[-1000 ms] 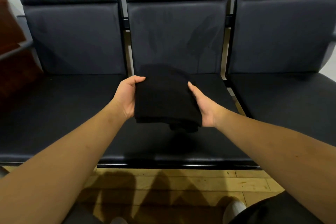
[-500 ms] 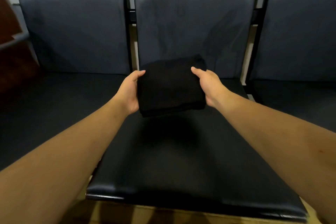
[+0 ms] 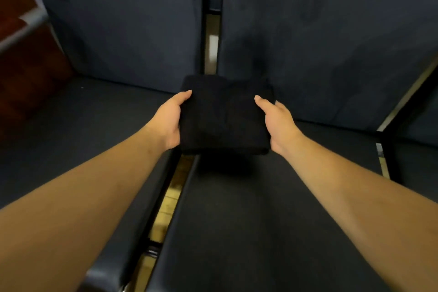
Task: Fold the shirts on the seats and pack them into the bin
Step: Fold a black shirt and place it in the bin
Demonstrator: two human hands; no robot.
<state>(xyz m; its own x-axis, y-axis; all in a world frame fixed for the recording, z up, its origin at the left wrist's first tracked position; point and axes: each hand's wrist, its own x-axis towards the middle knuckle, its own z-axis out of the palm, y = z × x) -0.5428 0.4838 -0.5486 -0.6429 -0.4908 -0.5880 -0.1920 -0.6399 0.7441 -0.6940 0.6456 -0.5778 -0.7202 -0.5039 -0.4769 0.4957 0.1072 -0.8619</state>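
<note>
A black shirt (image 3: 224, 115), folded into a compact square, is held in the air above the dark seats. My left hand (image 3: 169, 118) grips its left edge with the thumb on top. On the opposite edge my right hand (image 3: 276, 121) grips it the same way. The fingers of both hands are hidden under the fabric. The folded shirt hangs over the gap between the left seat (image 3: 78, 130) and the middle seat (image 3: 248, 220). No bin is in view.
Dark padded backrests (image 3: 123, 26) rise behind the seats. A narrow gap (image 3: 170, 199) between the seat cushions shows wooden floor below. A reddish-brown piece of furniture (image 3: 21, 66) stands at the far left. A third seat (image 3: 417, 149) begins at the right edge.
Both hands have carried the folded shirt leftward, from over the middle seat to above the gap beside the left seat. My view has moved closer and turned left; the grip is unchanged.
</note>
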